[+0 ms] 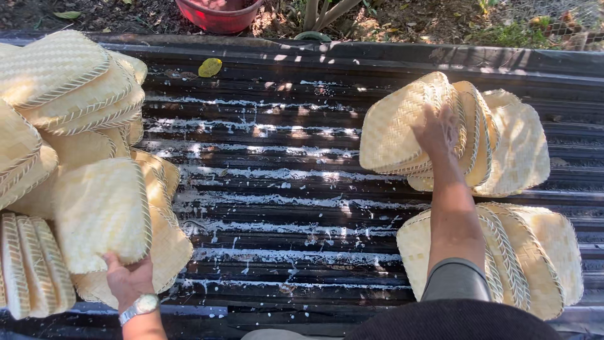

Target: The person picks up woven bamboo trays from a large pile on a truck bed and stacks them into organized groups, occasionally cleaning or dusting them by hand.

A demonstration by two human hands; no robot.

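Observation:
My left hand [129,280], with a silver watch on the wrist, grips the near edge of a pale woven square tray [100,211] at the lower left, on top of a heap of like trays [63,94]. My right hand [435,129] lies flat with spread fingers on the topmost woven tray [393,129] of an overlapping row at the right. A second row of woven trays [535,252] lies nearer to me, partly under my right forearm.
Everything rests on a dark corrugated metal sheet [277,208] streaked with white splashes. A yellow leaf [210,67] lies near its far edge. Beyond the sheet are bare soil, a red basin [217,14] and plant stems.

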